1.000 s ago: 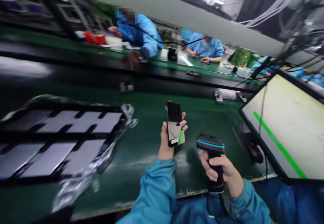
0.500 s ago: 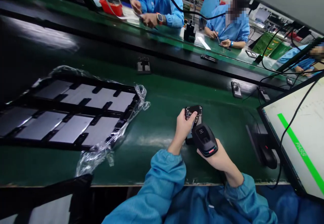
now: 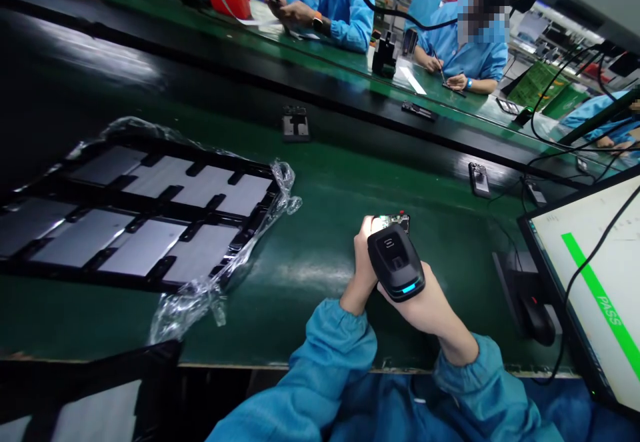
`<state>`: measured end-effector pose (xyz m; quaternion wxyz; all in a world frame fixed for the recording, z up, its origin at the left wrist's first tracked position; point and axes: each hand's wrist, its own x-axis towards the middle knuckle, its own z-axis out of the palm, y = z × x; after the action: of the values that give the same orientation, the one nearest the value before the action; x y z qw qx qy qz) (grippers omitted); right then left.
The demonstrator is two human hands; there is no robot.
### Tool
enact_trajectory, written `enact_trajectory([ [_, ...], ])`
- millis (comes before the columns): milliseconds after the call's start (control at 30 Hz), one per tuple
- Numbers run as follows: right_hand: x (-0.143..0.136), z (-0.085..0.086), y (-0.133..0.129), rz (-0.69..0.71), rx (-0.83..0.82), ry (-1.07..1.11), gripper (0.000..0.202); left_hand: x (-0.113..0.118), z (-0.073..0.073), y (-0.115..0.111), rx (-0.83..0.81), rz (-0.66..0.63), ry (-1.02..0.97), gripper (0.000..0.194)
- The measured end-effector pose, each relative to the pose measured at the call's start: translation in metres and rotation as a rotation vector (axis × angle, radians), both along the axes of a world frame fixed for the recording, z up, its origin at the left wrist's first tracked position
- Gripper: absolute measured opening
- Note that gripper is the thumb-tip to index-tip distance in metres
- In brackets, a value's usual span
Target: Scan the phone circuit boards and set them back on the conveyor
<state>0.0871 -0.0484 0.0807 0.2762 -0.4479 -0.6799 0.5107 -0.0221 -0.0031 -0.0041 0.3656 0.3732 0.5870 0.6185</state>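
My right hand [image 3: 423,302] is closed around a black barcode scanner [image 3: 395,259], whose small light glows blue. Just beyond the scanner's head, an opened phone [image 3: 404,223] with its circuit board bare is gripped in my left hand [image 3: 365,249]. White light falls on the board's upper left part. The scanner hides most of the phone and the fingertips of my left hand. To the left, a black tray [image 3: 155,212] of flat grey rectangular pieces lies on the green bench [image 3: 310,242], crumpled clear plastic wrap [image 3: 193,305] along its edge.
On the right stand a monitor [image 3: 615,262] showing PASS and a black mouse [image 3: 535,319]. Opened phones [image 3: 296,124] [image 3: 480,179] lie along the bench's far side. Co-workers in blue [image 3: 345,9] sit opposite. A second tray [image 3: 100,409] is at lower left.
The scanner has moved up and left over the phone, covering more of it. Its light has turned from red to blue, and a bright patch has appeared on the board.
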Motion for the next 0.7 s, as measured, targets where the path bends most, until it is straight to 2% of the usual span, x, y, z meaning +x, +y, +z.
enact_trajectory([
  [133,0.005,0.005,-0.003,-0.016,-0.041,0.018,0.014,0.002,0.001,0.0,-0.034,0.022,0.0,0.03],
  [300,0.032,0.013,-0.013,0.013,-0.195,-0.012,0.017,0.0,0.002,-0.001,0.016,0.064,0.044,0.028],
  [433,0.046,0.018,-0.015,-0.001,-0.186,-0.054,0.019,-0.001,0.005,-0.005,0.021,0.116,0.096,0.023],
  [567,0.047,0.023,-0.017,0.038,-0.189,-0.041,0.019,0.0,0.008,-0.008,0.024,0.13,0.125,0.02],
  [700,0.047,0.026,-0.02,0.01,-0.213,-0.036,0.022,0.0,0.009,-0.01,0.046,0.127,0.149,0.018],
])
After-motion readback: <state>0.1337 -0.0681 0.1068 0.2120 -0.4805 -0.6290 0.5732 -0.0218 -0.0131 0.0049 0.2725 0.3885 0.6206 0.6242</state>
